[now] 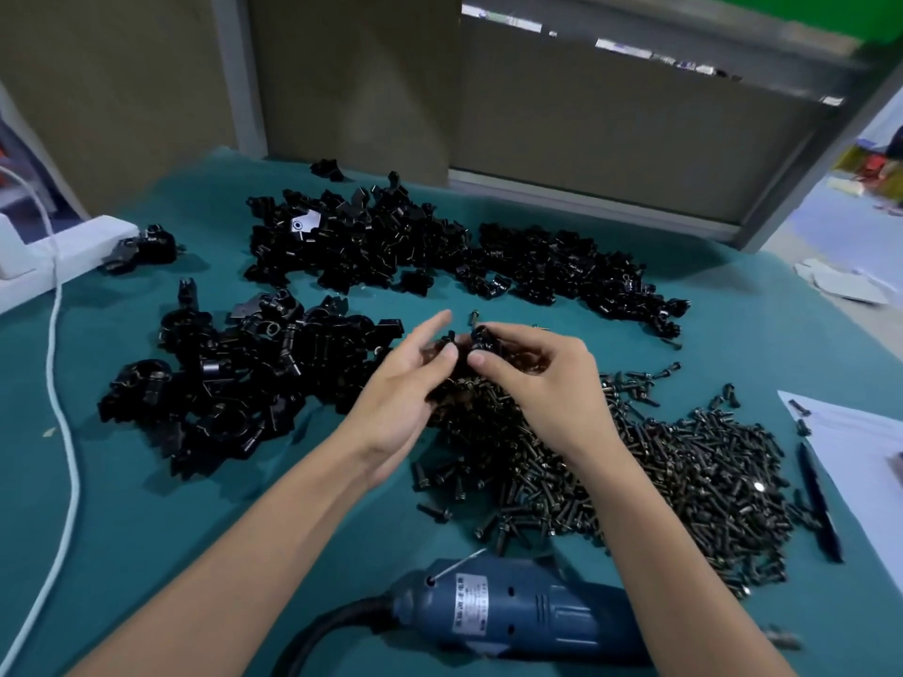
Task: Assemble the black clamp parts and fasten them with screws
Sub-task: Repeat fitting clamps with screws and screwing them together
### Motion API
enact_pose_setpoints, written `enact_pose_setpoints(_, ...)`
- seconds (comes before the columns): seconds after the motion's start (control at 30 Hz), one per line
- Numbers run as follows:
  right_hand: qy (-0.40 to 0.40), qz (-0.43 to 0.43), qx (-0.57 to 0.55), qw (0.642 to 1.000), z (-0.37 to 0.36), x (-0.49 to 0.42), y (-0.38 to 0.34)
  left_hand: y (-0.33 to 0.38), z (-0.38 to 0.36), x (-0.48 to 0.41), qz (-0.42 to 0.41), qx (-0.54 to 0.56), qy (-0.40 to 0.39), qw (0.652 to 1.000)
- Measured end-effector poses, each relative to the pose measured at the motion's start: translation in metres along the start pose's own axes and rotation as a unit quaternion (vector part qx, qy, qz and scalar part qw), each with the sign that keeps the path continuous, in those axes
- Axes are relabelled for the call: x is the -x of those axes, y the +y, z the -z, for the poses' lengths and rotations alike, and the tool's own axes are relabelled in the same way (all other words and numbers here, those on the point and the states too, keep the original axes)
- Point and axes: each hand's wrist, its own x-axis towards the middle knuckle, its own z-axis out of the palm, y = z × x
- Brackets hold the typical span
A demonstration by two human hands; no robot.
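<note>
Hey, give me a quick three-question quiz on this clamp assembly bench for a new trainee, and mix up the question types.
1. True or false: the right hand grips the blue electric screwdriver.
2. What lies between the screw pile and the white paper? A) pen B) scissors C) tape roll
3. Fill in: the left hand and the right hand together hold one black ___.

Key: 1 false, it lies on the table. 2 A. 3 clamp part.
</note>
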Motion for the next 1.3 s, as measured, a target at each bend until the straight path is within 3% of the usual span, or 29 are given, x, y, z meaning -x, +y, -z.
enact_pose_setpoints(0.07, 0.012, 0.006, 0.004, 1.000, -0.0006, -0.0004, 0.0000, -0.0003, 0.0014, -0.0017, -0.016, -0.051, 0.030, 0.998)
enact_pose_setpoints(0.17, 0.054, 0.026, -0.015, 0.998, 0.0001, -0.0017, -0.0005, 0.0000, 0.0003, -0.0023, -0.029, -0.028, 0.029, 0.999)
enact_pose_setpoints(0.4, 0.020, 0.050, -0.030, 0.998, -0.0014, 0.0013, -0.0078, 0.0008, 0.0010, -0.0018, -0.039, 0.092, 0.009, 0.995)
enact_pose_setpoints(0.6, -0.019, 0.081, 0.013, 0.996, -0.0036, 0.0028, -0.0009, 0.0004, 0.0006, -0.0022, -0.034, 0.121, 0.019, 0.992)
enact_pose_setpoints(1.0, -0.041, 0.071, -0.061, 0.995, -0.0046, -0.0006, -0.0008, 0.0004, 0.0019, -0.0012, -0.031, 0.147, 0.016, 0.989)
enact_pose_setpoints(1.3, -0.032, 0.076, -0.037, 0.996, -0.0063, 0.0019, -0.0043, 0.0031, 0.0027, -0.0007, -0.017, 0.150, 0.021, 0.988)
